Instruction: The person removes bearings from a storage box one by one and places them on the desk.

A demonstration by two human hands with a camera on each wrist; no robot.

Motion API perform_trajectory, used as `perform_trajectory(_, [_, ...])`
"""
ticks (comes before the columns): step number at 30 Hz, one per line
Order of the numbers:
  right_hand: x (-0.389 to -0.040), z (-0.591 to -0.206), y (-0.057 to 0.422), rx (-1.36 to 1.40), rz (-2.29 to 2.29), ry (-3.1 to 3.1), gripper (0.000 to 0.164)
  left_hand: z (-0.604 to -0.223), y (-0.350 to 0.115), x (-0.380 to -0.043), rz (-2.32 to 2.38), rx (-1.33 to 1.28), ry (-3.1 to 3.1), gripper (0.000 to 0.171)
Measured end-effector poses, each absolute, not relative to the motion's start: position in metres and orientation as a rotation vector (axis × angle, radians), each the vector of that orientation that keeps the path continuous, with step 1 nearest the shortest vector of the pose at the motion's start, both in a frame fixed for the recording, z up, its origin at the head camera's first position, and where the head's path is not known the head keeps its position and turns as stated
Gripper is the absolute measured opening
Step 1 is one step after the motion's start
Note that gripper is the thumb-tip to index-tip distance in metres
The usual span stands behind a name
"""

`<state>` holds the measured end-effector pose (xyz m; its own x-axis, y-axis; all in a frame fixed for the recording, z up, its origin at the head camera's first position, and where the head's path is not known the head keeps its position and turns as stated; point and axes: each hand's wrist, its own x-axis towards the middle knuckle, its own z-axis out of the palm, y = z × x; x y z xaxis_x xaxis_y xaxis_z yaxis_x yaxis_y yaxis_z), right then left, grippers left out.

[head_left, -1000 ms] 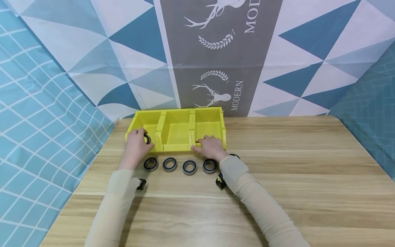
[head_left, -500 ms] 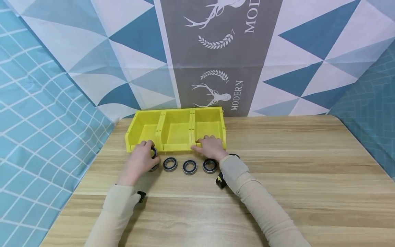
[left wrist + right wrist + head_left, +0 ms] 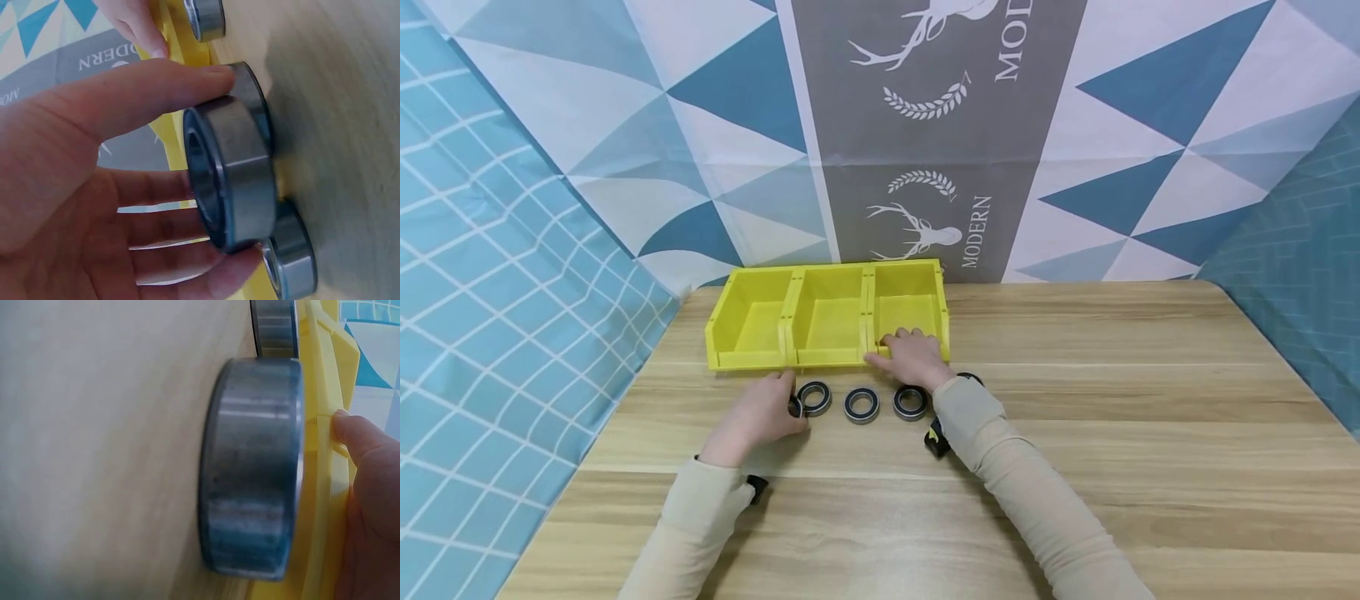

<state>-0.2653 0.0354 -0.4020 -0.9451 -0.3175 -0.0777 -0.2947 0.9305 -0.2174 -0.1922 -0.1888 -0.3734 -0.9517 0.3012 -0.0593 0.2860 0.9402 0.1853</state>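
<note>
My left hand (image 3: 758, 415) pinches a dark-sealed steel ball bearing (image 3: 250, 178) between thumb and fingers, tilted on edge. It is close over the table at the left end of a row of bearings. In the left wrist view the held bearing overlaps another bearing (image 3: 294, 253) lying behind it. My right hand (image 3: 915, 358) grips the front wall of the yellow three-compartment bin (image 3: 827, 358) at its right compartment. Its thumb (image 3: 359, 434) presses the outside of that wall, and the other fingers reach over the rim. A bearing (image 3: 253, 469) lies on the table close below this hand.
Further bearings lie flat before the bin: one at the row's left (image 3: 814, 398), one in the middle (image 3: 861, 406), one by the right wrist (image 3: 910, 403). Behind the wooden table (image 3: 1112, 417) hangs a patterned backdrop (image 3: 925, 142). Blue sheets flank both sides.
My left hand has moved from the bin's left compartment toward me and to the right, carrying the bearing over the row's left end. The right hand has stayed on the bin.
</note>
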Motion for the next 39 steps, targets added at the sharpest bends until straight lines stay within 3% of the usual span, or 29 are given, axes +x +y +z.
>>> perform_trajectory(5, [-0.265, -0.401, 0.036, -0.477, -0.309, 2.972, 0.065, -0.372, -0.184, -0.188, 0.205, 0.483, 2.993, 0.062])
perform_trajectory(13, [-0.265, -0.404, 0.037, -0.498, -0.295, 2.969, 0.064, -0.372, -0.181, -0.183, 0.141, 0.563, 2.925, 0.046])
perform_trajectory(17, [-0.267, -0.405, 0.038, -0.505, -0.299, 2.968, 0.065, -0.373, -0.178, -0.181, 0.124, 0.55, 2.878, 0.047])
perform_trajectory(22, [-0.269, -0.406, 0.039, -0.538, -0.323, 2.958, 0.066, -0.375, -0.174, -0.179, 0.097, 0.503, 2.858, 0.061])
perform_trajectory(30, [-0.269, -0.404, 0.044, -0.674, -0.294, 2.901, 0.076, -0.378, -0.169, -0.174, 0.094, 0.504, 2.875, 0.055])
perform_trajectory(35, [-0.267, -0.399, 0.053, -0.737, -0.501, 2.825, 0.077, -0.375, -0.167, -0.172, 0.099, 0.488, 2.868, 0.056])
perform_trajectory(39, [-0.263, -0.392, 0.066, -0.806, -0.772, 2.723, 0.071, -0.369, -0.164, -0.175, 0.059, 0.516, 2.922, 0.046])
